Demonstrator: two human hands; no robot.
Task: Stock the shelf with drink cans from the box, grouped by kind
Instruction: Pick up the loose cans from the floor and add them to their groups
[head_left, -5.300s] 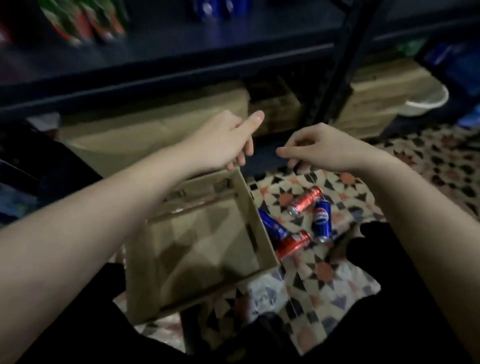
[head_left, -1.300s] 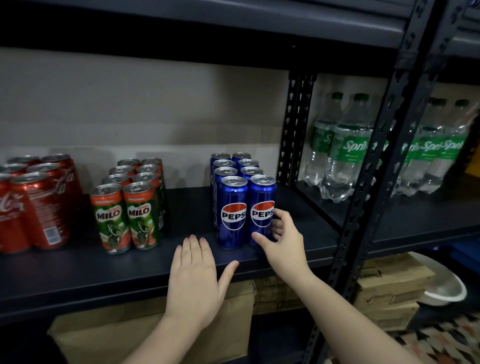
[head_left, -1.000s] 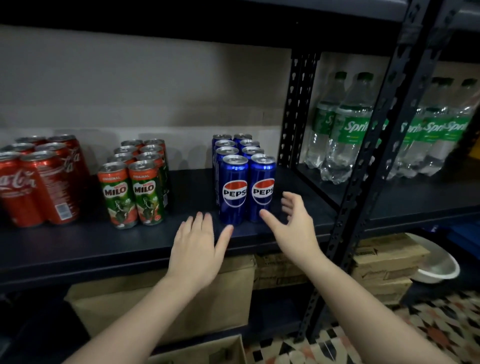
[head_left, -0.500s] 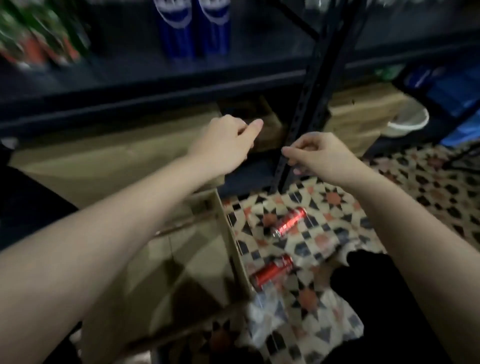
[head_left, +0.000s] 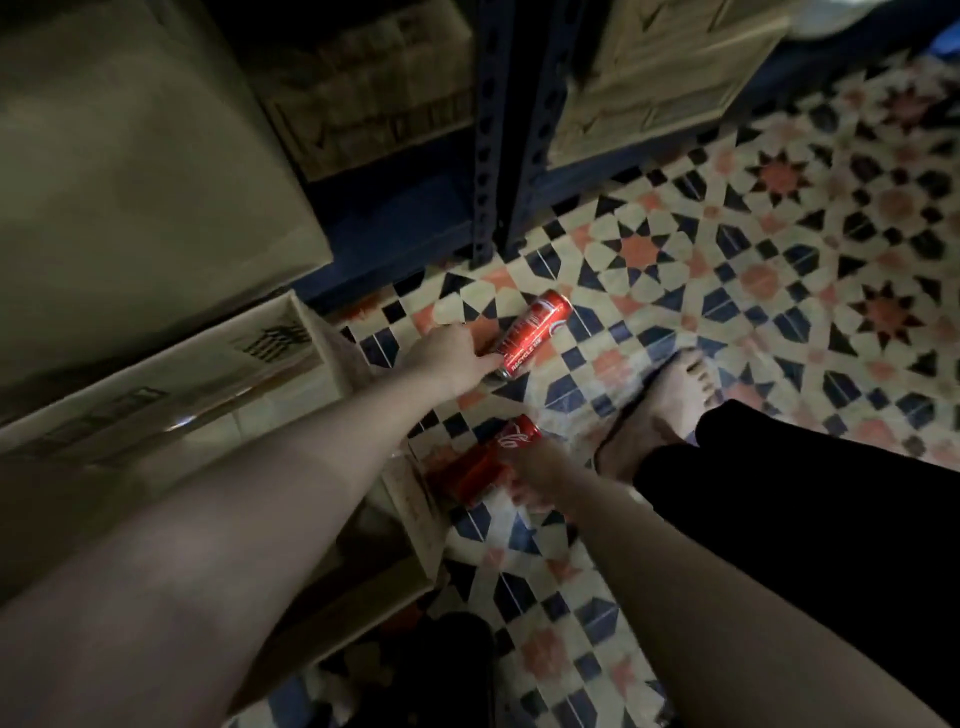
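Observation:
Two red cola cans lie on their sides on the patterned floor tiles. My left hand (head_left: 451, 357) reaches over the box corner, and its fingers close on the near end of the far red cola can (head_left: 537, 330). My right hand (head_left: 540, 475) grips the near red cola can (head_left: 485, 460), which lies against the outer wall of the open cardboard box (head_left: 311, 332). The inside of the box is dim and shows no cans. The stocked shelf level is out of view above.
A dark perforated shelf upright (head_left: 493, 130) stands on the floor just beyond the cans. Cardboard cartons (head_left: 374, 88) sit under the lowest shelf on both sides of it. My bare foot (head_left: 670, 395) and black trouser leg (head_left: 805, 509) are right of the cans.
My view has dropped from the shelf to the floor. Both hands have come down from mid-air onto the two red cans. The two blue cans seen earlier on the floor are gone.

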